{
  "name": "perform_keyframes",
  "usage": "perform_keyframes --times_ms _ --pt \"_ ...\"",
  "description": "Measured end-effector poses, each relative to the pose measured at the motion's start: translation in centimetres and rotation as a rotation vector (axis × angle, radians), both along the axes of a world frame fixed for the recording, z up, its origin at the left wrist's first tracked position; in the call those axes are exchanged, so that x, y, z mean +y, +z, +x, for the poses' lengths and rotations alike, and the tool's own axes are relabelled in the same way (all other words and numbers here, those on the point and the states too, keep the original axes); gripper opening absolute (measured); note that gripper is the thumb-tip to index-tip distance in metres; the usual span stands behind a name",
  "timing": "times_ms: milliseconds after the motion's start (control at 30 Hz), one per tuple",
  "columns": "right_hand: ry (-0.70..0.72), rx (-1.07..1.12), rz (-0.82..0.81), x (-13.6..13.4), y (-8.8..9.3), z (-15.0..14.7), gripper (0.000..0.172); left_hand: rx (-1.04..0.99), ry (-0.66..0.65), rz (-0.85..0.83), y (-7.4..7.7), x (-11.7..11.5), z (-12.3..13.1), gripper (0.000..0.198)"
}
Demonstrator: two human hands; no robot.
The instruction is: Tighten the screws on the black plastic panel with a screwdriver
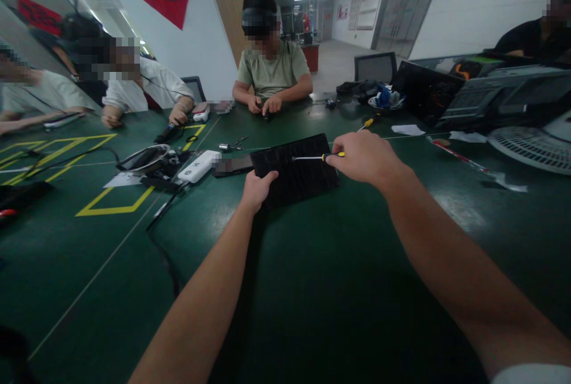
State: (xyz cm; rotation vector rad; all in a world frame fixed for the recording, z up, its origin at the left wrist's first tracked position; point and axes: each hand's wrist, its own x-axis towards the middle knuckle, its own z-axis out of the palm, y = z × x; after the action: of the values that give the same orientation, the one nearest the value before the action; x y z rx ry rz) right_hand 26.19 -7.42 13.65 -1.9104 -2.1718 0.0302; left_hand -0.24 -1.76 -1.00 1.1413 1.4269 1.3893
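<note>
A: What is the right hand [366, 158] doing?

B: It is curling tight round the yellow-and-black handle of a screwdriver [312, 157]. The shaft is pointing left, and its tip is lying over the panel [303, 179].

A: And the left hand [256, 189]?

B: It is clamping the panel's lower left edge, with the thumb lying on top. The black panel is lying flat on the green worktop [339, 289], just above the frame's centre.

A: What is sitting around it?

B: A white box [200, 166] is lying just left of the panel, with dark cables trailing below it. A yellow-handled tool [366, 125] is lying above the right hand, and a paper [408, 129] is lying further right. A fan grille [530, 146] is lying at the right edge. Yellow tape [111, 208] is marking the worktop at the left.

A: Anyone else?

B: A person [272, 69] in a green shirt is sitting across the worktop at top centre, both hands meeting on something small and dark. Others are sitting at the upper left and upper right.
</note>
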Motion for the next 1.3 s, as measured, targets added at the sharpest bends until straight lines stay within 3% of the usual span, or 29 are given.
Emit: perform_keyframes --times_ms 300,633,867,1300 --pt "0.018 -0.025 -0.062 -0.08 0.19 -0.16 0.036 -0.005 0.002 0.008 0.50 -0.44 0.26 0.037" --pt "0.020 0.001 -0.040 0.24 -0.55 -0.06 0.027 -0.013 -0.011 -0.001 -0.17 0.07 -0.12 0.041" --pt "0.016 0.004 -0.012 0.29 -0.49 0.20 0.026 -0.019 -0.003 -0.006 0.36 -0.37 0.20 0.039" --pt "0.014 -0.028 -0.052 0.45 -0.40 0.17 0.035 -0.020 -0.006 -0.005 0.14 -0.13 0.07 0.040"
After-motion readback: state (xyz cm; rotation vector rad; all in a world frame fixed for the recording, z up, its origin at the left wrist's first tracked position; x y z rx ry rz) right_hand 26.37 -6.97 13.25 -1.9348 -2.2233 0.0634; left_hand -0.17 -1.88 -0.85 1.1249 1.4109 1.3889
